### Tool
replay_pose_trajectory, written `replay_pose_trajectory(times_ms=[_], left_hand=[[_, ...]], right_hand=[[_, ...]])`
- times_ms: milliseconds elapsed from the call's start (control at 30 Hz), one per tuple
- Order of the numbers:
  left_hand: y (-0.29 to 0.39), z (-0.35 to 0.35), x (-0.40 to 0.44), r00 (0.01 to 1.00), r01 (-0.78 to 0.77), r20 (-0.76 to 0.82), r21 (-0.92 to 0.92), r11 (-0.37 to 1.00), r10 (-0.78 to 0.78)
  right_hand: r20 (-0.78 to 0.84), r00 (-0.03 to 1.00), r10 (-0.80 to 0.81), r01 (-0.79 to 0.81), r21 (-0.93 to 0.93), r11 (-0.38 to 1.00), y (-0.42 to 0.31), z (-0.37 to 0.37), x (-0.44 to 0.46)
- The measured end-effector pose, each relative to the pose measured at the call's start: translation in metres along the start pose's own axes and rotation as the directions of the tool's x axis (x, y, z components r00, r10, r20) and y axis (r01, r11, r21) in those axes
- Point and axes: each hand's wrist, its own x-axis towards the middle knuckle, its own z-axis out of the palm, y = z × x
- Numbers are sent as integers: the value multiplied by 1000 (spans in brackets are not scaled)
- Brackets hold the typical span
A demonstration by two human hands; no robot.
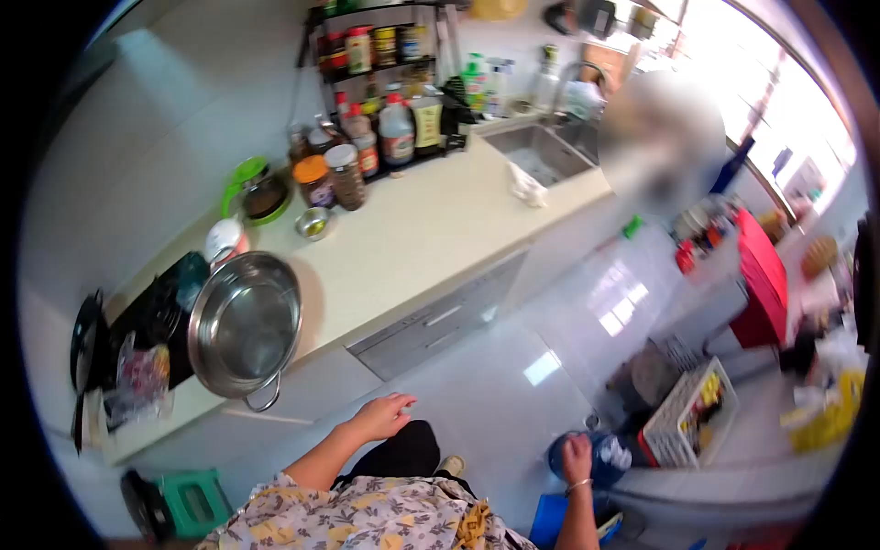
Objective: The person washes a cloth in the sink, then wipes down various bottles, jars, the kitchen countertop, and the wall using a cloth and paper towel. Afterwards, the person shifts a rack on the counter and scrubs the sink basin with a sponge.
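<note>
Lower right of the frame, the right hand [577,449] closes round the top of a blue water jug [609,458], likely because its narrow neck offers a grip. Lower centre, the left hand [380,418] hangs loosely half-open, apparently empty.

Across the pale countertop [431,215] in view sit a wide steel pot [245,323] near 9 o'clock, a small metal bowl [313,224] towards 10, an orange-lidded jar [315,183] past 10, and a crumpled white cloth [528,187] between 1 and 2.
</note>
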Motion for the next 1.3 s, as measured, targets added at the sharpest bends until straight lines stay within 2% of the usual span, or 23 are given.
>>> replay_pose_trajectory(times_ms=[33, 67, 100, 233, 333, 400, 433, 500, 600, 667, 700, 767, 833, 900, 933, 967, 1000, 1033, 1067, 1100, 1167, 1233, 1300], left_hand=[[7, -6, 11, 999, 0, -47, 1, 1000, 0], [10, -10, 26, 997, 5, -81, 13, 1000, -4], [16, -17, 44, 991, 43, -123, -4, 999, -43], [24, -36, 132, 938, -54, -344, -47, 997, 35], [23, -64, 218, 873, -67, -483, -3, 998, 58], [29, -84, 262, 869, -97, -491, -68, 993, 52], [33, -100, 283, 870, -132, -487, -94, 987, 70], [29, -108, 322, 854, -136, -517, -94, 986, 68], [26, -119, 338, 848, -115, -528, -98, 988, 47], [20, -123, 344, 843, -85, -539, -118, 989, 8], [13, -121, 343, 812, -85, -583, -170, 982, -30], [11, -123, 335, 767, -69, -635, -219, 973, -89], [24, -131, 322, 677, 65, -673, -349, 935, -299], [25, -111, 317, 540, 129, -759, -352, 927, -364], [39, -108, 314, 453, 118, -797, -390, 913, -399], [49, -103, 311, 383, 96, -822, -419, 903, -422], [61, -96, 308, 354, 138, -821, -427, 894, -447], [74, -90, 310, 324, 183, -798, -474, 861, -508], [84, -85, 306, 335, 310, -793, -417, 855, -508], [90, -73, 308, 300, 305, -751, -509, 805, -589], [106, -54, 319, 277, 301, -684, -605, 737, -675], [118, -46, 325, 226, 293, -684, -631, 718, -694], [129, -47, 330, 248, 318, -681, -615, 722, -689]], right_hand=[[16, 963, -268, 266, -185, 946, 44, 15, 59], [10, 999, -42, 42, 15, 999, -57, -14, 109], [19, 987, -163, 163, -11, 987, -75, -12, 157], [94, 947, -307, 291, 148, 945, -185, 4, 262], [180, 911, -371, 352, 130, 927, -202, 32, 300], [335, 917, -218, 147, 224, 964, -187, 44, 314], [310, 899, -310, 310, 52, 949, -156, 53, 329], [339, 908, -247, 206, 153, 967, -128, 56, 358], [283, 948, -143, 126, 79, 989, -203, 30, 406], [254, 946, -200, 232, -102, 967, -258, 20, 456], [178, 929, -324, 331, -10, 944, -237, 35, 493], [222, 867, -446, 435, 100, 895, -219, 58, 575], [260, 799, -542, 525, 134, 840, -237, 79, 636], [340, 741, -579, 583, 101, 806, -241, 112, 687], [379, 660, -649, 599, 256, 759, -254, 121, 700], [411, 581, -702, 675, 238, 698, -253, 132, 709], [468, 519, -715, 823, -51, 565, -240, 152, 717], [428, 448, -785, 887, -101, 451, -252, 148, 708], [441, 452, -775, 888, -138, 439, -264, 142, 700], [451, 448, -772, 892, -160, 424, -269, 141, 697], [516, 369, -773, 880, 73, 468, -273, 144, 686], [618, 177, -766, 902, 211, 378, -297, 145, 654], [629, 30, -777, 915, 295, 274, -320, 154, 619]])
